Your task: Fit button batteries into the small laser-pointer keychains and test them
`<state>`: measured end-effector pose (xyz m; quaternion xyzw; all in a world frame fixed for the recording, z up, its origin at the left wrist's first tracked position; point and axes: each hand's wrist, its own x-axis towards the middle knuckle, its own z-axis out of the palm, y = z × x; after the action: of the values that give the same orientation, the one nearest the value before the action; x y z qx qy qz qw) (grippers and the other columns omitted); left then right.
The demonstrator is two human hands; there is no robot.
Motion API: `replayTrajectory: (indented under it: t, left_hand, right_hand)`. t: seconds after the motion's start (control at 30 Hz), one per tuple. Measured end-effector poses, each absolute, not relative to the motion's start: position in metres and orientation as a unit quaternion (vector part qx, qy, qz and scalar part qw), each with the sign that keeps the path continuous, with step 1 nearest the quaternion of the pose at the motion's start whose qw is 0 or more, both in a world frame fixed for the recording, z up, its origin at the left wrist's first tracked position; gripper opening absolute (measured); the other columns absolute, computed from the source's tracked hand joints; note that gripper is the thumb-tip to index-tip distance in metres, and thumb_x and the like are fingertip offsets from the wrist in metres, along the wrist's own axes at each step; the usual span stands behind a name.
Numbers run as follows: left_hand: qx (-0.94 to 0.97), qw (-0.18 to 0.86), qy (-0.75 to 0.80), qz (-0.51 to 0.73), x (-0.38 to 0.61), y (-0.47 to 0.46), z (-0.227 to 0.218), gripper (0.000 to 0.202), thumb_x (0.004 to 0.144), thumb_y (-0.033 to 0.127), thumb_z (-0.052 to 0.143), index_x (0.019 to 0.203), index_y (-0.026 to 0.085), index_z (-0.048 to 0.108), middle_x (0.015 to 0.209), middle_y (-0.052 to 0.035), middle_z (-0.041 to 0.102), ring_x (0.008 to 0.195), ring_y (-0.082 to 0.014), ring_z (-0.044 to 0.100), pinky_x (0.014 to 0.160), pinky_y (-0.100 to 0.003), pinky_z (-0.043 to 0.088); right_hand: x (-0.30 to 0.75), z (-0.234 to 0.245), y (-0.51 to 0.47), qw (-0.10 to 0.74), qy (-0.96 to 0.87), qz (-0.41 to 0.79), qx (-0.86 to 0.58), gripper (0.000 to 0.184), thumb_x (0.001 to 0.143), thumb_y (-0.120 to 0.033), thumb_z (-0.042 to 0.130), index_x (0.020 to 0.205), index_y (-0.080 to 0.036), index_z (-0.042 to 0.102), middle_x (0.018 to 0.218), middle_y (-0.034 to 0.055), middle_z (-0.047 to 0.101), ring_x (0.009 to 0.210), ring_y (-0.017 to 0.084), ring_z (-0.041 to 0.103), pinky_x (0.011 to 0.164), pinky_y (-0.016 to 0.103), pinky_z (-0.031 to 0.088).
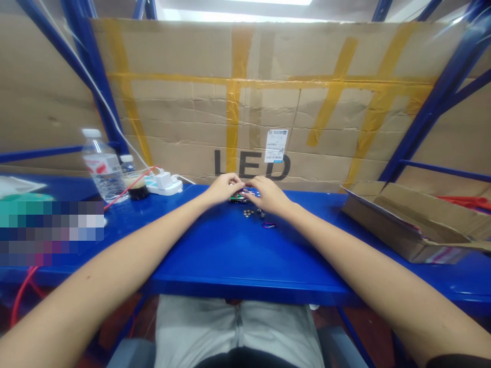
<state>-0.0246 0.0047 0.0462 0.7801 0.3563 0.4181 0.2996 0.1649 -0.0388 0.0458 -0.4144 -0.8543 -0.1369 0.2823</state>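
Both my hands meet over the far middle of the blue table (245,255). My left hand (225,188) is closed in a pinch, its fingertips against something small that I cannot make out. My right hand (269,194) curls in from the other side with bent fingers at the same spot, and what it grips is hidden. Under the fingers lies a small pile of shiny metal pieces, one of them green (236,197). Nearer me are several small round brownish pieces (248,212), a few dark bits (261,213) and a purple carabiner-like loop (269,225).
An open cardboard box (402,230) stands on the right. To the left are a water bottle (103,168), a smaller bottle of dark liquid (137,190), a white power strip (169,187) and a red cable (128,188). A large taped cardboard panel (184,117) closes off the back.
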Motion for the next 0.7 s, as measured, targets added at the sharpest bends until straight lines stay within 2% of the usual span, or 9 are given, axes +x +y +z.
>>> replayTrajectory:
  t: [0.17, 0.3, 0.47, 0.6, 0.7]
  left_hand:
    - [0.747, 0.392, 0.343, 0.414, -0.022, 0.001, 0.046, 0.018, 0.094, 0.027, 0.058, 0.081, 0.015, 0.056, 0.066, -0.0057, 0.068, 0.057, -0.0142, 0.063, 0.058, -0.028, 0.047]
    - [0.733, 0.389, 0.360, 0.427, -0.021, -0.003, 0.046, 0.024, 0.095, 0.035, 0.060, 0.082, 0.016, 0.053, 0.059, -0.0034, 0.065, 0.048, -0.0119, 0.059, 0.052, -0.024, 0.044]
    - [0.717, 0.390, 0.412, 0.404, -0.018, -0.005, 0.051, 0.033, 0.103, 0.041, 0.040, 0.081, 0.018, 0.050, 0.052, -0.0029, 0.061, 0.039, -0.0128, 0.054, 0.046, -0.025, 0.040]
    - [0.630, 0.473, 0.431, 0.440, -0.020, 0.001, 0.053, 0.042, 0.102, 0.052, 0.034, 0.088, 0.016, 0.053, 0.064, -0.0090, 0.067, 0.053, -0.0185, 0.064, 0.054, -0.029, 0.047]
    - [0.574, 0.563, 0.376, 0.460, -0.025, 0.007, 0.052, 0.052, 0.098, 0.060, 0.034, 0.092, 0.014, 0.058, 0.080, -0.0144, 0.070, 0.071, -0.0229, 0.069, 0.067, -0.034, 0.052]
  right_hand:
    - [0.160, 0.044, -0.041, 0.295, -0.857, -0.102, -0.410, 0.017, 0.091, -0.016, 0.053, 0.101, -0.014, 0.067, 0.096, 0.0093, 0.072, 0.086, 0.020, 0.064, 0.075, 0.031, 0.045]
    - [0.157, 0.042, -0.044, 0.294, -0.863, -0.096, -0.400, 0.019, 0.093, -0.018, 0.050, 0.106, -0.014, 0.065, 0.100, 0.0098, 0.072, 0.088, 0.020, 0.065, 0.077, 0.030, 0.046]
    - [0.150, 0.042, -0.050, 0.247, -0.872, -0.148, -0.397, 0.025, 0.096, -0.016, 0.042, 0.115, -0.011, 0.059, 0.104, 0.0144, 0.071, 0.092, 0.023, 0.066, 0.080, 0.034, 0.047]
    - [0.151, 0.044, -0.050, 0.257, -0.853, -0.133, -0.435, 0.025, 0.099, -0.019, 0.039, 0.111, -0.012, 0.060, 0.097, 0.0131, 0.073, 0.083, 0.022, 0.067, 0.074, 0.032, 0.047]
    - [0.156, 0.045, -0.048, 0.281, -0.849, -0.121, -0.431, 0.028, 0.099, -0.019, 0.039, 0.118, -0.012, 0.059, 0.107, 0.0138, 0.072, 0.090, 0.022, 0.067, 0.079, 0.032, 0.048]
